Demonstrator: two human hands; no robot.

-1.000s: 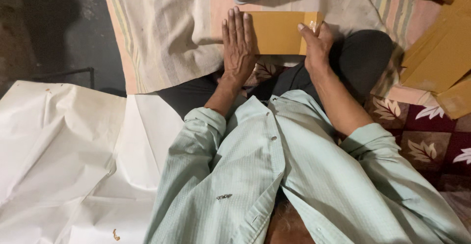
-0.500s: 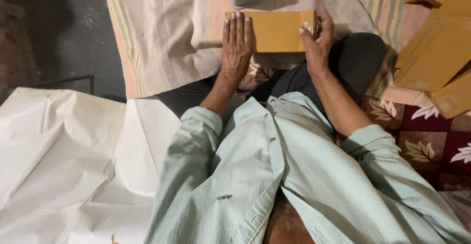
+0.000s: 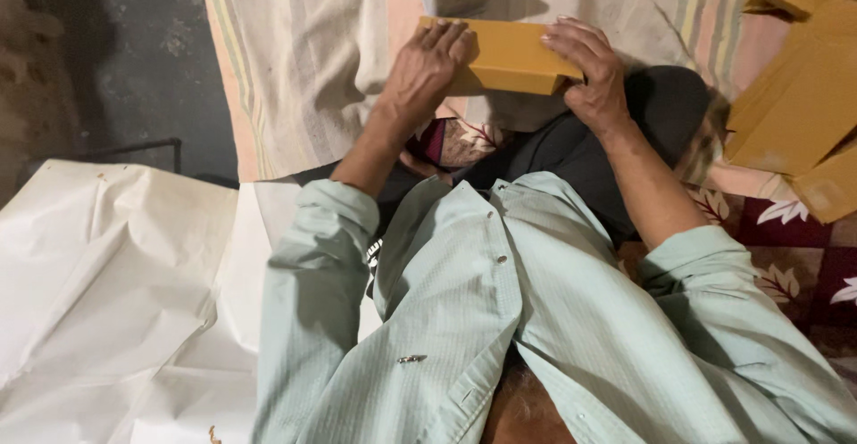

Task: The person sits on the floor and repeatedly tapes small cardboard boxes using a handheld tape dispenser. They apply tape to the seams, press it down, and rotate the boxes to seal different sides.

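Two bare hands hold one flat yellow-brown cardboard piece (image 3: 509, 54) at the far middle of my view, just above the person's lap. My left hand (image 3: 420, 74) lies on its left end with fingers stretched flat, pressing rather than clutching, so that grip is open. My right hand (image 3: 594, 69) curls over the right end, its grip closed on the card with fingers on top.

To do this step well, I judge the flat palm should keep the card steady while the right fingers run firmly along the edge, so any crease comes out straight.

The card looks stiff, matte and smooth, with crisp straight edges. Under it lies a striped cloth (image 3: 295, 60), soft and rumpled, in pale cream. More cardboard pieces (image 3: 794, 105) of the same colour are piled at the far right. Crinkled white sheets (image 3: 107, 292) spread at the near left. Pale green sleeves (image 3: 321, 257) show a fine woven texture.
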